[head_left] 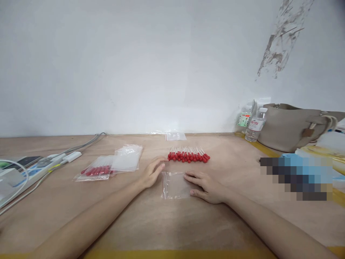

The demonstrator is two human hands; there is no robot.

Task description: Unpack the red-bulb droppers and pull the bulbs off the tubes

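A clear plastic zip bag lies flat on the wooden table between my hands. My right hand rests at the bag's right edge, its fingers stretched out over it. My left hand is just beyond the bag's upper left corner, fingers extended and holding nothing. Its fingertips come close to the left end of a row of red-tipped sticks. These sticks lie side by side behind the bag, red ends towards me and pale stems towards the wall.
On the left lie a filled bag of red-tipped sticks and a stack of flat bags. A power strip with cables sits farther left. Plastic bottles and a grey handbag stand at the back right. A small bag lies by the wall.
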